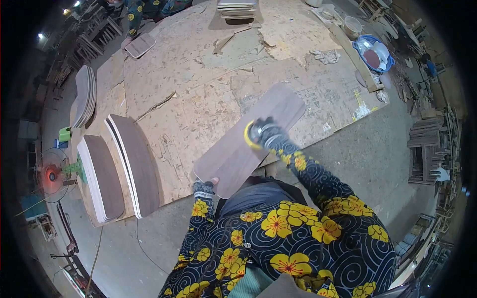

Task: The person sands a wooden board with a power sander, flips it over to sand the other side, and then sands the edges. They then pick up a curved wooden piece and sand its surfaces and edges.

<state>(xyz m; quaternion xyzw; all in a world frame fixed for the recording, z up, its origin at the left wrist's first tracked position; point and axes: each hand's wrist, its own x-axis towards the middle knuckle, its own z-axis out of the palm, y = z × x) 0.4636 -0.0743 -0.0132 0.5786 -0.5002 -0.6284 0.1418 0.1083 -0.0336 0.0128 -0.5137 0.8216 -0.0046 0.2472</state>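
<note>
A long brown wooden board (228, 154) with rounded corners lies at a slant across the near edge of the table. My left hand (204, 186), in a grey glove with the thumb tip bare, grips the board's near left end, thumb on top and the other fingers hidden underneath. On the middle of the board, my gloved right hand (266, 130) is closed over a round yellow-rimmed sanding pad (250, 135). That hand is blurred by motion, and it covers most of the pad.
Curved board stacks (136, 169) stand at the table's left, near a fan (51, 174). Another stack (236, 10) sits at the far edge. A person's hand (130, 37) touches a small board (140, 45) at upper left. A blue basin (386, 63) holds discs at right.
</note>
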